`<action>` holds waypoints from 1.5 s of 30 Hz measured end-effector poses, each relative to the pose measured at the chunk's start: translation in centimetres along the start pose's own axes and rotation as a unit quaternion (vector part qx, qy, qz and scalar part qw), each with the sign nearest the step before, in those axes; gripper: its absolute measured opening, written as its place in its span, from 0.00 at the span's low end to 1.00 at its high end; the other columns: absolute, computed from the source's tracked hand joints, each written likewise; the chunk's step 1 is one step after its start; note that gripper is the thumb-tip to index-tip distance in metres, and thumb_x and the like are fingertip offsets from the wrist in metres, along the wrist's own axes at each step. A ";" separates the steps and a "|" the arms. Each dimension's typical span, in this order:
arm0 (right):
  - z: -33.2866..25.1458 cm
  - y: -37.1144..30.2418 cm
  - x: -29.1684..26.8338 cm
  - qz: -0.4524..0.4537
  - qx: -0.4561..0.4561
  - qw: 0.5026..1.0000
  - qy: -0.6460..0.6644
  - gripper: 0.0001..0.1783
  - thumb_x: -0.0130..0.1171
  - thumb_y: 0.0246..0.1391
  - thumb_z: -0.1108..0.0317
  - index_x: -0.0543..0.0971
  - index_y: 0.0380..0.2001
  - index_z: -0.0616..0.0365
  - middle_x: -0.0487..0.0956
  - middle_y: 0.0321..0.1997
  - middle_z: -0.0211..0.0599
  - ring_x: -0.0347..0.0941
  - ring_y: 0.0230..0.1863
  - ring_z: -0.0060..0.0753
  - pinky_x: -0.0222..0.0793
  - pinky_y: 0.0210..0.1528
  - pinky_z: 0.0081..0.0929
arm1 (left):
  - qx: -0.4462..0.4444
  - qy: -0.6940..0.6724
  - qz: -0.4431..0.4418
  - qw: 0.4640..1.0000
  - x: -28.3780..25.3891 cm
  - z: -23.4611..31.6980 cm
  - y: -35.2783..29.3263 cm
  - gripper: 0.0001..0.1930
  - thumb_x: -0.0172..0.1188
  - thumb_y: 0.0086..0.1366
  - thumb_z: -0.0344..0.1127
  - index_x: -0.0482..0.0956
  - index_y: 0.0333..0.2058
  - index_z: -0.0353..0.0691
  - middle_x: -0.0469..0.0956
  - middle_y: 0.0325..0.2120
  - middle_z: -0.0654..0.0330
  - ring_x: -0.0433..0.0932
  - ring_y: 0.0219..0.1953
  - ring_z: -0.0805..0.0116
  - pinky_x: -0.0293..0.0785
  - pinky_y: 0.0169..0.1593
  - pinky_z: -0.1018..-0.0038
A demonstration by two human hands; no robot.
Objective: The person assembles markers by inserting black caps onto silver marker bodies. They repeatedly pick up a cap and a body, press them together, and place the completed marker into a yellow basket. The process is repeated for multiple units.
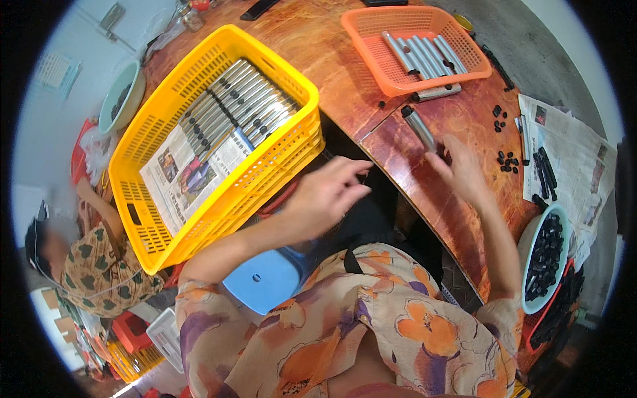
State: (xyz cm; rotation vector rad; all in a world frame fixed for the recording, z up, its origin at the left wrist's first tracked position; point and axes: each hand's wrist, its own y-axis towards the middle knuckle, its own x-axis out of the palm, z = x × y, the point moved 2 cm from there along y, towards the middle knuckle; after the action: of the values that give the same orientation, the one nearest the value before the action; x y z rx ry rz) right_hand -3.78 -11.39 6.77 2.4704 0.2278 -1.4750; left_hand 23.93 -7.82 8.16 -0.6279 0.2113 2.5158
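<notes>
My right hand (460, 174) is over the table on the right, its thumb and fingers curled at the near end of a silver tube (421, 127) with a black cap on its far end. Whatever lies behind the fingers is hidden. My left hand (326, 194) hovers beside the yellow crate (219, 229), thumb and forefinger apart, and I see nothing held in it. Inside the crate, rows of silver tubes (249, 86) with black ends lie on newspaper (174, 174). Another silver tube (436, 93) rests against the orange basket (391, 85), which holds several more.
Small black caps (508, 161) are scattered right of my right hand. Newspaper (584, 166) carries black strips, and a pale green basin (561, 262) holds many black pieces. A blue stool (262, 282) stands below the crate. Another person (99, 265) sits at the left.
</notes>
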 end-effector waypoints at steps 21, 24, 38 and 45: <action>-1.6 -3.4 1.0 0.080 0.087 0.967 0.225 0.09 0.57 0.53 0.71 0.78 0.38 0.61 0.74 0.36 0.32 0.69 0.29 0.17 0.64 0.26 0.14 | -0.131 0.347 0.261 0.891 -21.3 -19.9 -7.0 0.15 0.54 0.62 0.40 0.72 0.37 0.31 0.73 0.31 0.48 0.73 0.30 0.50 0.69 0.40 0.65; 0.2 -4.1 1.0 0.091 0.093 0.974 0.188 0.08 0.57 0.54 0.71 0.79 0.37 0.61 0.75 0.34 0.31 0.69 0.28 0.18 0.63 0.26 0.15 | -0.172 0.297 0.148 0.927 -19.8 -21.3 -7.2 0.15 0.51 0.64 0.38 0.67 0.44 0.34 0.73 0.40 0.42 0.72 0.43 0.42 0.68 0.46 0.60; 1.0 -2.7 0.7 0.085 0.091 0.982 0.145 0.09 0.56 0.55 0.69 0.78 0.37 0.62 0.74 0.31 0.35 0.71 0.30 0.26 0.66 0.33 0.21 | -0.014 0.499 0.145 0.854 -17.5 -23.2 -6.4 0.14 0.59 0.55 0.33 0.70 0.40 0.38 0.70 0.34 0.52 0.72 0.39 0.51 0.70 0.40 0.61; 6.7 -0.4 2.0 0.098 0.106 0.986 0.078 0.10 0.56 0.55 0.68 0.77 0.37 0.63 0.75 0.32 0.35 0.72 0.32 0.25 0.68 0.33 0.21 | -0.076 0.476 0.119 0.868 -17.2 -22.5 -5.2 0.16 0.60 0.52 0.29 0.72 0.41 0.42 0.70 0.34 0.53 0.72 0.39 0.49 0.70 0.40 0.61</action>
State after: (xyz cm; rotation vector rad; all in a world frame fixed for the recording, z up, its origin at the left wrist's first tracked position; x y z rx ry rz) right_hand -8.58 -12.97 1.88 2.6867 -0.1492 -1.2848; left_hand 48.36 -17.40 -3.56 -1.9807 0.4566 2.2203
